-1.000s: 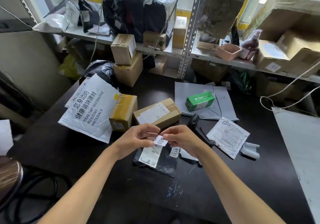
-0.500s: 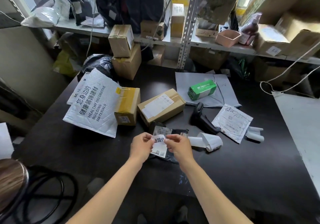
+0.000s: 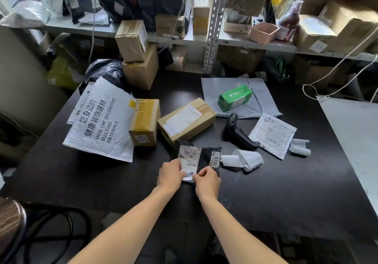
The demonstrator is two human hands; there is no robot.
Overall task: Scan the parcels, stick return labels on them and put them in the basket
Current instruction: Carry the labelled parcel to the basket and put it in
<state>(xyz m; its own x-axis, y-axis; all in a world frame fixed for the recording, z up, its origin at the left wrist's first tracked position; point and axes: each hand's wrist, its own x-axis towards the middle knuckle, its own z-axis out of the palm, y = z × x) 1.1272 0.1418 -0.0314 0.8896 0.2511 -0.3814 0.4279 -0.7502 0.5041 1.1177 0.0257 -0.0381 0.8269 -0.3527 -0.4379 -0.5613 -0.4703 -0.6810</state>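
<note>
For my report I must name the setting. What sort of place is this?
Probably a small parcel depot or returns room. Taped boxes and mailers cover the table, a barcode scanner lies by a label roll, and more parcels fill the shelves.

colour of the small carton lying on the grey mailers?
Green with white print and a white lower side: the small carton, seen in the head view.
</note>
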